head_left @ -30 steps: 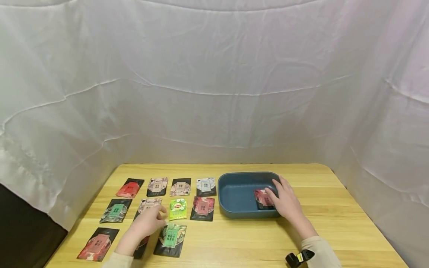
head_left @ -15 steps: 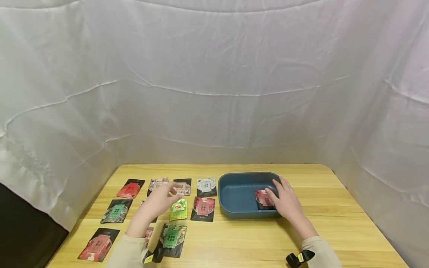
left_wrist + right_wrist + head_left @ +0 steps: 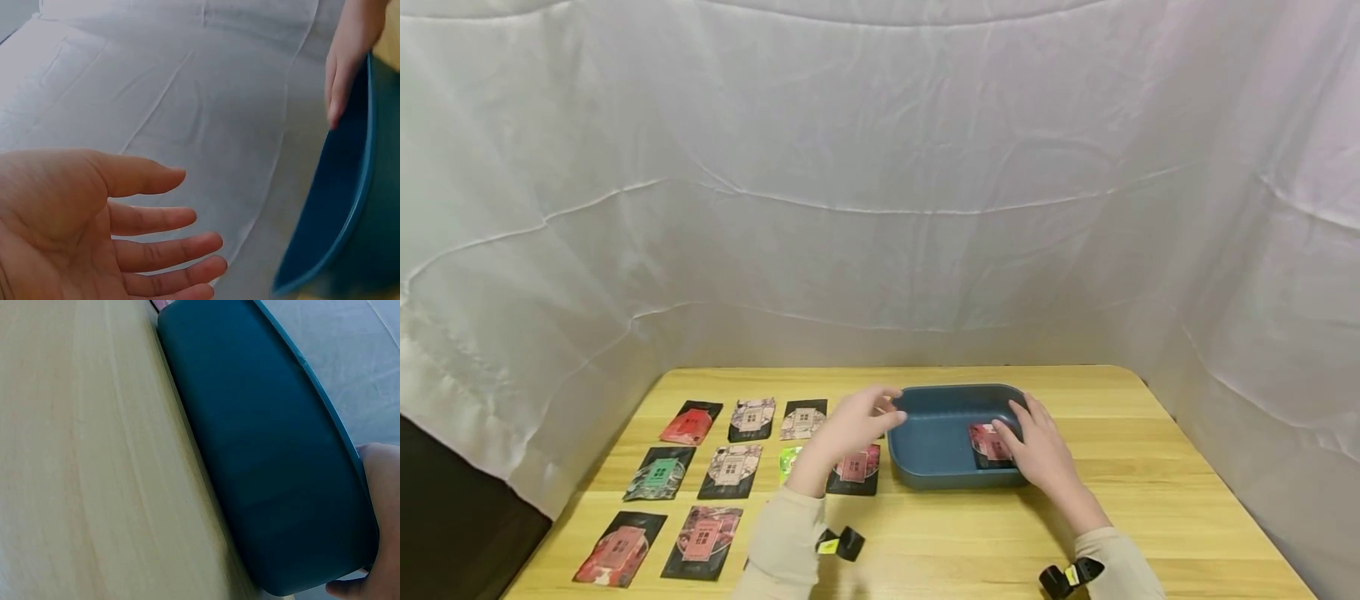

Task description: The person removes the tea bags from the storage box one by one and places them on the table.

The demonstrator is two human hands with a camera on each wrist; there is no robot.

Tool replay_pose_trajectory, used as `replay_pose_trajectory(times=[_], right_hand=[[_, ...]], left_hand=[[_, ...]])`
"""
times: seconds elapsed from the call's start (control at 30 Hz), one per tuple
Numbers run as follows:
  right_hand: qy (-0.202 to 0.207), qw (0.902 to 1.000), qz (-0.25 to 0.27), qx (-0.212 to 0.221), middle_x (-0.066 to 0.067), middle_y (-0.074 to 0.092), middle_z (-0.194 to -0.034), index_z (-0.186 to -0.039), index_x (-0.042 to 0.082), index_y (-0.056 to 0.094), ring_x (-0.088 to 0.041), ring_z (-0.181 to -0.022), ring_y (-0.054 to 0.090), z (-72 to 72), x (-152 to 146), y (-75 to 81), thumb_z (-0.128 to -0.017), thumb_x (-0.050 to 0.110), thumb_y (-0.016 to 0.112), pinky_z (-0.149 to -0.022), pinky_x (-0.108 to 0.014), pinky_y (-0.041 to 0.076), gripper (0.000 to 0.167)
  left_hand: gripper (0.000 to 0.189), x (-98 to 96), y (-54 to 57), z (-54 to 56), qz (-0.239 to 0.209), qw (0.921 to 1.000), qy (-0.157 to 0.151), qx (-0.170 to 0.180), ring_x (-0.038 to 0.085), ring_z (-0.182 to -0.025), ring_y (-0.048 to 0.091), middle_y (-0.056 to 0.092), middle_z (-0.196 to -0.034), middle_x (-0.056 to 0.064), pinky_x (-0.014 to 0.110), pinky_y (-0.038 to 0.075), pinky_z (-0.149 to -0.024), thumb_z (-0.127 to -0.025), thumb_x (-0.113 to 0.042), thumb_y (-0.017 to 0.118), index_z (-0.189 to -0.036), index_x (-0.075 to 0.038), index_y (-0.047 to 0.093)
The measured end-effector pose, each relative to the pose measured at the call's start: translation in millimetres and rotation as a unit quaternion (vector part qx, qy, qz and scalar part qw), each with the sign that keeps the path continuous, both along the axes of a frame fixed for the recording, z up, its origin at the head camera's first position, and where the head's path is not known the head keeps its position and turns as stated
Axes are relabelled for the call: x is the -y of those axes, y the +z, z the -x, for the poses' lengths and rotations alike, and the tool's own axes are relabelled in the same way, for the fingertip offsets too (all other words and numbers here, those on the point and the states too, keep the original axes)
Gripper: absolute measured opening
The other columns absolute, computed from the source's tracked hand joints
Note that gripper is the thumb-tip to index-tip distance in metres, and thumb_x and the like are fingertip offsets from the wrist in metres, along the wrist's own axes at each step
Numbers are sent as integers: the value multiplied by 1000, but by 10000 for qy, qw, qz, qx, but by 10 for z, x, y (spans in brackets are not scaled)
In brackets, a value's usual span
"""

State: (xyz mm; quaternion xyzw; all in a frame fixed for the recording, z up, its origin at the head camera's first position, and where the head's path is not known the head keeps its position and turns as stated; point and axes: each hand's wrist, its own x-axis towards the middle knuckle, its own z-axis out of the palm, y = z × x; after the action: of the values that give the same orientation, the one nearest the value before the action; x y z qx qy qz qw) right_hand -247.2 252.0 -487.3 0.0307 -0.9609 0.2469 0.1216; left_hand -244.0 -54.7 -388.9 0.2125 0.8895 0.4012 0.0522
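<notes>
My left hand [image 3: 853,425] is held just off the left end of a dark blue plastic bin [image 3: 925,481], its fingers spread. The left wrist view shows the palm and loosely straight fingers [image 3: 169,253] with nothing in them. At the bin's right end, my right hand [image 3: 1043,446] grips the rim, thumb over the inside. The right wrist view shows part of that hand [image 3: 382,512] against the bin's wall [image 3: 262,444]. A red and black tea bag sachet [image 3: 987,446] lies inside the bin near the right thumb.
Several sachets lie in rows left of the bin, among them a red one [image 3: 691,423], a pink-labelled one [image 3: 702,543] and a green-labelled one [image 3: 659,472]. My left arm partly covers a bright green sachet [image 3: 787,461]. Pale cloth [image 3: 880,250] hangs behind the wooden table [image 3: 1150,517].
My left hand has swung from over the sachets at the left, up and rightward to the bin's left end. The right hand and the bin have stayed in place.
</notes>
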Motion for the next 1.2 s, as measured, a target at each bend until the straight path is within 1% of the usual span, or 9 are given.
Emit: replay_pose_trajectory(times=[0.13,0.27,0.4,0.5,0.6,0.7,0.83,0.97,1.2], right_hand=[[-11,10000,4,13,-27,22,-157,-146,-1,39,-47,-144,20,1,0,1,-100,51,44,-114,-65,23,69],[-17,10000,-23,43,-28,22,-157,-146,-1,39,-48,-144,20,-5,7,2,-100,52,43,-113,-65,23,70],[-17,10000,-71,67,-29,22,-157,-146,-1,39,-49,-143,20,-5,2,-5,-100,54,42,-112,-67,24,72],[-17,10000,-84,34,-29,22,-156,-145,-2,39,-50,-142,22,-1,-12,-15,-99,55,42,-111,-67,25,73],[-23,10000,-76,-31,-29,23,-156,-145,-2,40,-49,-142,22,10,-26,-19,-100,54,42,-112,-66,25,72],[-17,10000,-57,-53,-29,23,-156,-145,-2,40,-50,-142,23,12,-29,-16,-100,53,42,-112,-66,25,71],[-15,10000,-46,-15,-29,22,-156,-145,-2,40,-50,-142,22,9,-20,-12,-100,54,41,-112,-66,25,71],[-2,10000,-70,1,-29,21,-157,-145,-1,40,-50,-142,22,14,-10,-13,-100,53,41,-112,-66,25,71],[-19,10000,-79,4,-28,22,-157,-145,-2,40,-49,-143,22,24,-2,-19,-100,53,41,-112,-66,25,70]], left_hand=[[42,-293,-98,61,-291,9988,-181,361,25,-108,64,67,-118,10,43,53,-90,-98,-31,57,-136,-14,54],[40,-547,-253,127,-425,9970,-79,643,26,-109,63,66,-121,10,45,52,-90,-98,-36,56,-132,-14,57],[41,-750,-415,187,-680,9934,-1,918,29,-108,64,65,-122,12,45,53,-90,-98,-39,54,-127,-11,60],[43,-872,-523,232,-1056,9860,47,1289,31,-105,65,66,-120,15,44,54,-87,-99,-40,52,-126,-7,60],[50,-974,-617,275,-1455,9747,198,1683,32,-105,65,66,-118,19,42,55,-86,-100,-44,49,-128,-4,58],[56,-1058,-687,308,-1654,9657,341,1972,33,-107,65,65,-120,21,44,55,-88,-100,-49,46,-132,-3,56],[61,-1141,-761,340,-1549,9598,403,2307,32,-105,65,65,-119,20,46,55,-89,-101,-52,41,-134,-4,55],[61,-1183,-799,353,-1407,9559,430,2543,29,-97,67,67,-113,18,45,56,-84,-100,-54,40,-132,-6,58],[59,-1237,-809,366,-1317,9535,355,2689,27,-93,67,69,-111,16,43,57,-79,-99,-54,42,-131,-8,60]])
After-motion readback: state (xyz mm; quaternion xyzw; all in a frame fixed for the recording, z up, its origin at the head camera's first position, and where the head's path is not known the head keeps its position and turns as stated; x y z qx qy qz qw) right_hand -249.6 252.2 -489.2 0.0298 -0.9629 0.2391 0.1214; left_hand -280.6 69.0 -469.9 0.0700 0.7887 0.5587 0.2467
